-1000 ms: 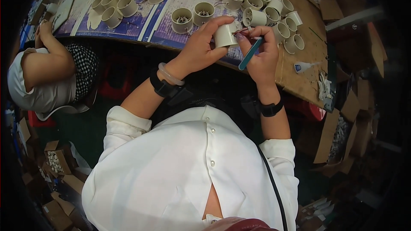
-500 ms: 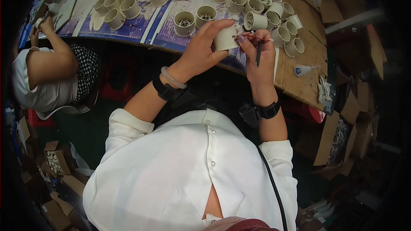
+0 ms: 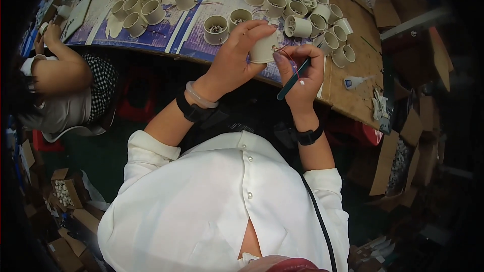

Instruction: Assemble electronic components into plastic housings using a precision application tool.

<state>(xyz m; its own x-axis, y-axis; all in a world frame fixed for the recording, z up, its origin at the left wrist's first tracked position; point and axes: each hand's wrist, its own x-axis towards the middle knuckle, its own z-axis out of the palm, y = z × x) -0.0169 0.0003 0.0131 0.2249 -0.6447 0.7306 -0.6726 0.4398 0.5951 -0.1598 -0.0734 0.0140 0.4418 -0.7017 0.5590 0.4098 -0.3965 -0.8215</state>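
My left hand (image 3: 231, 56) is wrapped round a cream cylindrical housing (image 3: 262, 49), which is tilted over the near table edge. From a small hole in its side runs a thin red wire (image 3: 294, 64) with a small white connector (image 3: 302, 82) at its end, lying against my right palm. In my right hand (image 3: 308, 76) is a slim dark teal pair of tweezers (image 3: 288, 86), slanting across the fingers. The right thumb is beside the wire's exit; whether it touches the wire I cannot tell. Two housings, one of them a cup with parts inside (image 3: 216, 30), stand just beyond my left hand.
Several similar housings (image 3: 344, 56) crowd the table at the back right, and another group (image 3: 153, 12) stands at the back left. A small bottle (image 3: 354, 82) and a white bundle (image 3: 379, 104) lie on the right. A co-worker (image 3: 60, 80) sits at the left.
My right hand has turned, and the tweezers now slant down across the palm. The wire's connector end has dropped from above the fingers to the palm. The housing has shifted slightly left and nearer.
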